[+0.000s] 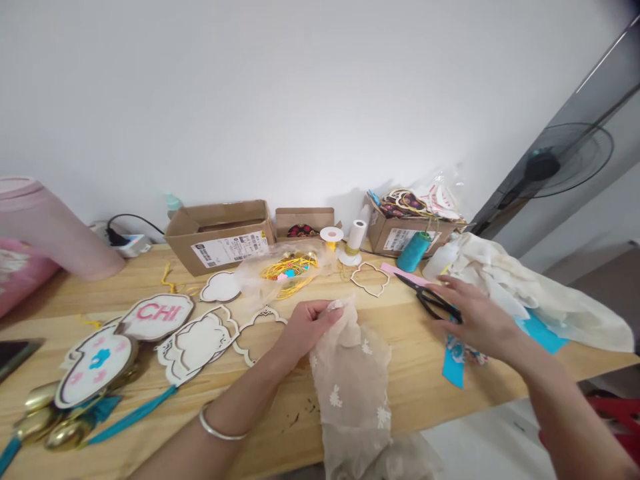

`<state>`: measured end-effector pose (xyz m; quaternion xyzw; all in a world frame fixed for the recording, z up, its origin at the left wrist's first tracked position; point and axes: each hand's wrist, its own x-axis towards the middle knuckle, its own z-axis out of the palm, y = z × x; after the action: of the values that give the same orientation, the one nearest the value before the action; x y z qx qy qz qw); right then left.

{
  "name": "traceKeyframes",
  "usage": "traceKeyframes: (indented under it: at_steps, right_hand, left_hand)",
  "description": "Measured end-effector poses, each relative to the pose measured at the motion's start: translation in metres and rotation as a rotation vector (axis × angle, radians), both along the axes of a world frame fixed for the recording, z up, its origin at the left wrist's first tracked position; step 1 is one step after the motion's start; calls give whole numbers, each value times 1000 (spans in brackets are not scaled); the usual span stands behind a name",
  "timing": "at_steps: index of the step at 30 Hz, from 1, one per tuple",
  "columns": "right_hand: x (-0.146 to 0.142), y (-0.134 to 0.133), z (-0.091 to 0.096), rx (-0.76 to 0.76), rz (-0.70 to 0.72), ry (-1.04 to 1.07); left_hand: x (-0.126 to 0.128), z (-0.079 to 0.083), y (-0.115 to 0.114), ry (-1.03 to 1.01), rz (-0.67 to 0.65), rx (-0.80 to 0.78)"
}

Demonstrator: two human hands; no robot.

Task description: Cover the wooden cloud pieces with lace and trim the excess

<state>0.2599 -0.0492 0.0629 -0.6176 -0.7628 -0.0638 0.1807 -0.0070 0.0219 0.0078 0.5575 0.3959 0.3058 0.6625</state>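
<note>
Lace fabric [353, 373] cropped below, scissors [424, 293] part-hidden

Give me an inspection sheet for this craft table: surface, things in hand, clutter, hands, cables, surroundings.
Surface: wooden table, dark marks near front edge.
Things in hand: lace fabric draped over the front edge; black scissors flat on the table.
Clutter: cardboard boxes, teal thread spool, CHI ornament, bag of yellow cord.
Hands: left hand pinches the lace fabric; right hand lies over the scissors' handles, grip unclear.
Cables: black cable to a power strip by the wall.
Surroundings: white wall, standing fan at right.
</note>
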Motion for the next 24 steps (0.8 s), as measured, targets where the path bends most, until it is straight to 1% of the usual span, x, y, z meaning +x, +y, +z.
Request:
traceKeyframes:
  at_steps: [2,4,6,7,8,10,12,14,16,17,18,21,24]
  right_hand:
    - [-35,14,2,-53,148,176]
    - [-69,34,-6,-126,251,363]
    - [-95,53,-20,-250,310,514]
    - [-104,61,-28,-317,313,570]
    - [-111,66,-37,-351,301,626]
    - [-115,71,-50,-294,268,699]
    - [-113,68,-56,-201,236,743]
    - [-108,63,-54,-155,192,814]
    - [-104,59,-48,-145,145,917]
    - [-102,58,-44,-140,134,957]
    - [-101,57,-40,-138,139,982]
    - [-100,57,-32,-149,184,1013]
    - [-101,57,-29,-151,201,1037]
  left_hand:
    - [0,-3,1,13,-29,38]
    - [0,-5,1,11,-41,77]
    - [-1,-4,1,6,-21,121]
    - [-1,-3,0,4,-2,146]
    - [-1,-1,-1,5,20,169]
    - [0,4,-3,20,69,214]
    - [-2,10,-2,34,154,250]
    - [-6,13,2,36,305,267]
    - [-12,12,9,31,482,243]
    - [-15,9,12,32,525,243]
    - [-18,6,15,25,515,244]
    - [-17,-1,17,34,424,239]
    - [-9,1,12,37,418,251]
